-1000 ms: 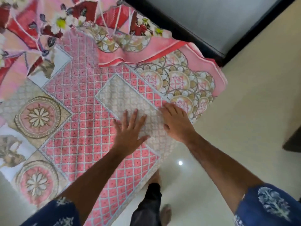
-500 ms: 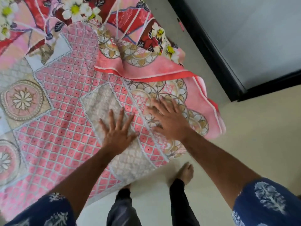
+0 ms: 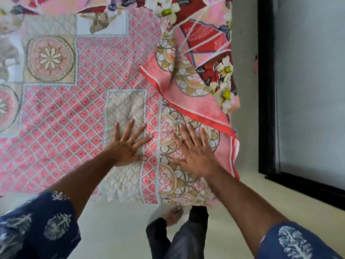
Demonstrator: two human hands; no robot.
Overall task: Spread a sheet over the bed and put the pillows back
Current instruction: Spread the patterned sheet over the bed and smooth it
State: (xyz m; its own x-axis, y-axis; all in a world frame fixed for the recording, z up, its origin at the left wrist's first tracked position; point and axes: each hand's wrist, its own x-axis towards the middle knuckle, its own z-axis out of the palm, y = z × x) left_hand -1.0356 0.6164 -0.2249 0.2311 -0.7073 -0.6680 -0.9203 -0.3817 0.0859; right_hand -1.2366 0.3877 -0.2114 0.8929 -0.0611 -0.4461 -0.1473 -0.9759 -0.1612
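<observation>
A pink patterned sheet [image 3: 74, 113] with lattice squares and round medallions covers the bed and reaches its near edge. My left hand [image 3: 127, 144] lies flat on a beige panel of the sheet, fingers spread. My right hand [image 3: 196, 152] presses flat on the scalloped border close to the bed's right corner. Just beyond my right hand a corner of the sheet [image 3: 188, 101] is folded back, showing its red-edged pink hem. A red and pink floral cloth [image 3: 205, 40] lies bunched behind that fold. No pillow shows.
Pale floor [image 3: 115, 225] runs along the near side of the bed, with my feet and dark trousers [image 3: 179, 232] on it. A black-framed wall panel [image 3: 267, 94] stands close on the right, leaving a narrow gap beside the bed.
Both hands have slid toward the bed's right corner, staying flat on the sheet. The view has swung so the near edge now runs level, and I have stepped along the bed.
</observation>
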